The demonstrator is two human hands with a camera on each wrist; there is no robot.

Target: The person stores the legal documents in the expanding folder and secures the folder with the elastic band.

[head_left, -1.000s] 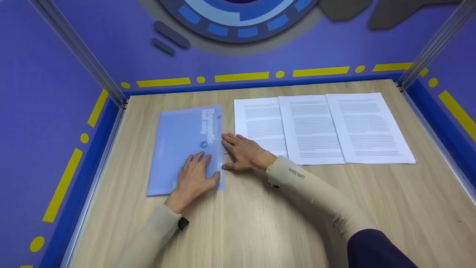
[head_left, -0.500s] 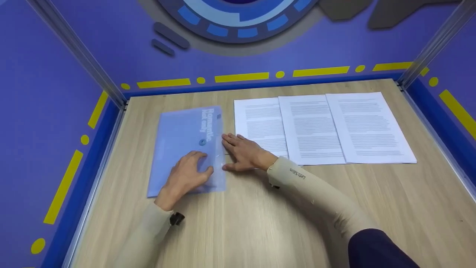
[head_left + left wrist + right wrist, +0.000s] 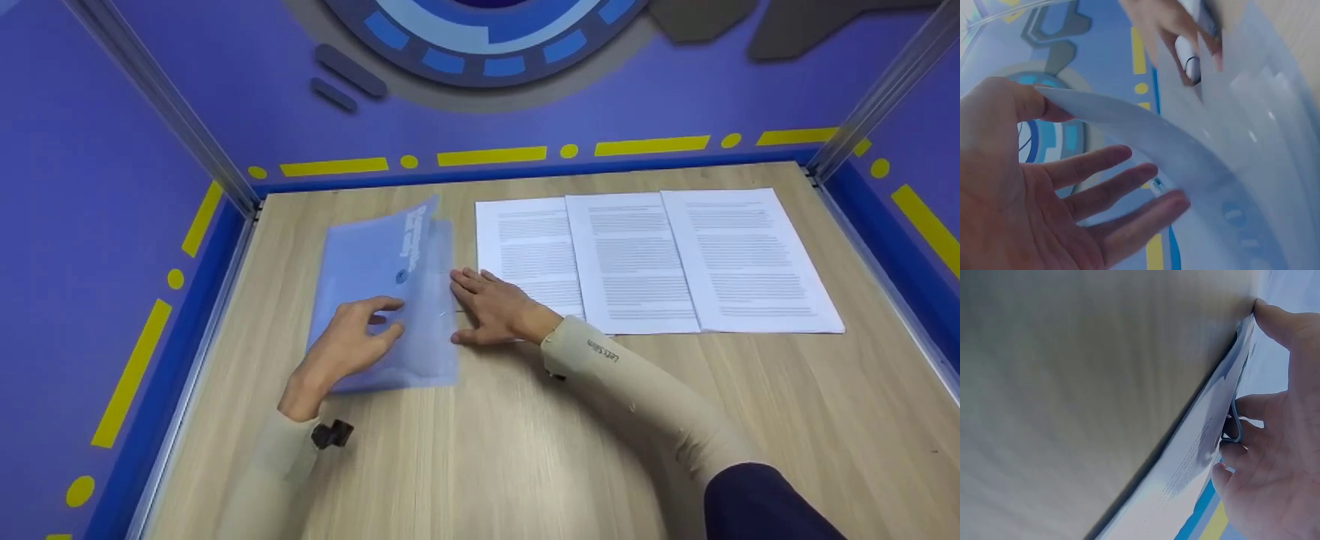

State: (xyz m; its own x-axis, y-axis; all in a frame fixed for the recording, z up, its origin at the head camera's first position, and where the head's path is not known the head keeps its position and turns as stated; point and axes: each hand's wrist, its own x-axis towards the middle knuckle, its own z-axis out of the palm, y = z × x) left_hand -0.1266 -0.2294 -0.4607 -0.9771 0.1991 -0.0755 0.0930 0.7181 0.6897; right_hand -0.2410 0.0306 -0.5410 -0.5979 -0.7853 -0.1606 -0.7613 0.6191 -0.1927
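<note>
A translucent blue plastic document folder with white lettering and a round snap button lies left of centre. My left hand pinches the edge of its upper cover, which bends up off the layer beneath. In the left wrist view the raised cover curves away from the left hand, whose other fingers extend below it. My right hand rests with fairly straight fingers at the folder's right edge, beside the leftmost stack of printed paper. The right wrist view shows the right hand's palm from low beside the tabletop.
Two more stacks of printed paper, a middle one and a right one, overlap in a row on the wooden table. Blue panels with yellow marks and metal posts enclose the back and sides.
My left hand has drawn back left and lifted, peeling up the folder's cover so a gap shows at its right side. The right hand has stayed in place.
</note>
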